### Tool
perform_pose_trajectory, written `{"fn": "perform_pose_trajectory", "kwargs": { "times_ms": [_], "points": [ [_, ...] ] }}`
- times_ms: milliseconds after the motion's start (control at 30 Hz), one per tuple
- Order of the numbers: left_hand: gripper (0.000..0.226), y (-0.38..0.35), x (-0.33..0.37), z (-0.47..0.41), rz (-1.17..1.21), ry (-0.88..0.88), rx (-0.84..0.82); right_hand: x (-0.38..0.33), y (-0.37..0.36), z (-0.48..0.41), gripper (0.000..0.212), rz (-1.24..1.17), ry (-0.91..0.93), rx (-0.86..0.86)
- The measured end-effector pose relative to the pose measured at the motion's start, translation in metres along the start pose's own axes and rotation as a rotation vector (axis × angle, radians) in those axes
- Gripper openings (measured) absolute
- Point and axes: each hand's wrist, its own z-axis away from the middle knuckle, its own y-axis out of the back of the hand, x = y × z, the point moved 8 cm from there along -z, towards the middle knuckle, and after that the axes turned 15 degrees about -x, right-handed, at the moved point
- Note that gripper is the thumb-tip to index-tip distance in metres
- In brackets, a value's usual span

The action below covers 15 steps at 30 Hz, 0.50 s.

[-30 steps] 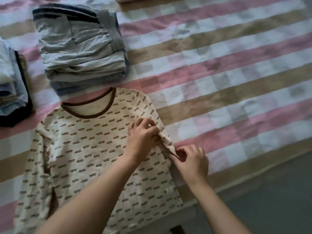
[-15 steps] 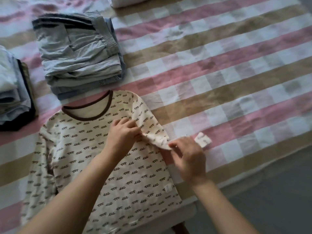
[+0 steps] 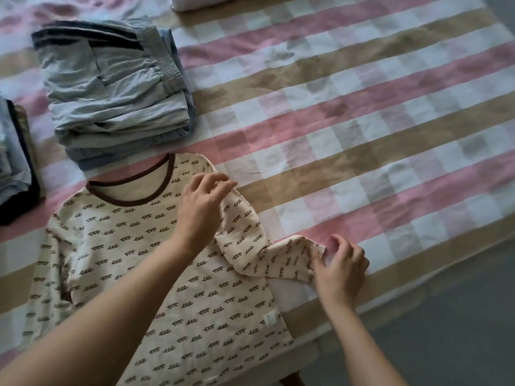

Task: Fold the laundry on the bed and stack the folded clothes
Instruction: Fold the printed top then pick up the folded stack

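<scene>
My right hand (image 3: 341, 270) pinches cuff of cream squiggle-print long-sleeved shirt (image 3: 167, 274); left hand (image 3: 202, 210) spread over shoulder. Best draw sleeve flat.

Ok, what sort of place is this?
Probably a bedroom: a pink, tan and white checked bed cover, a stack of folded pale blue clothes on it, and a cream squiggle-print long-sleeved top spread flat.

Single cam, head-worn, wide-angle. Looks fwd & steeply down onto the bed (image 3: 348, 112) from over its near edge, close in; frame tilted, so bed's edge runs diagonal, w/ floor (image 3: 459, 330) just beyond it.
</scene>
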Motion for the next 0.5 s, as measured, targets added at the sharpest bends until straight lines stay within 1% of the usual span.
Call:
{"fn": "perform_pose_trajectory", "kwargs": {
  "times_ms": [33,67,133,167,200,233,300,333,433,500],
  "points": [
    [0.044,-0.007,0.001,-0.011,-0.038,-0.015,-0.084,0.003,-0.002,-0.002,0.040,0.035,-0.022,-0.025],
    [0.042,-0.015,0.001,-0.021,-0.087,-0.033,-0.183,0.002,-0.003,-0.004,0.034,0.060,-0.022,-0.040],
    [0.031,-0.030,-0.006,-0.037,-0.176,-0.049,-0.395,0.001,-0.003,-0.006,0.022,0.080,0.008,-0.062],
    [0.029,-0.037,-0.012,-0.043,-0.223,-0.046,-0.476,-0.001,-0.001,-0.008,0.019,0.047,0.050,-0.069],
    [0.029,-0.039,-0.017,-0.047,-0.260,-0.039,-0.522,-0.003,0.003,-0.010,0.018,-0.042,0.104,-0.072],
    [0.028,-0.039,-0.020,-0.049,-0.274,-0.040,-0.530,-0.005,0.009,-0.011,0.017,-0.175,0.153,-0.074],
    [0.024,-0.034,-0.020,-0.054,-0.216,-0.054,-0.467,-0.010,0.032,-0.015,0.015,-0.410,0.215,-0.034],
    [0.022,-0.030,-0.018,-0.057,-0.151,-0.057,-0.403,-0.011,0.046,-0.019,0.013,-0.462,0.239,0.028],
    [0.016,-0.017,-0.013,-0.065,0.042,-0.012,-0.167,-0.009,0.088,-0.042,0.009,-0.504,0.272,0.214],
    [0.015,-0.017,-0.008,-0.074,0.120,0.038,-0.060,-0.006,0.106,-0.066,0.013,-0.483,0.290,0.265]
  ]
}}
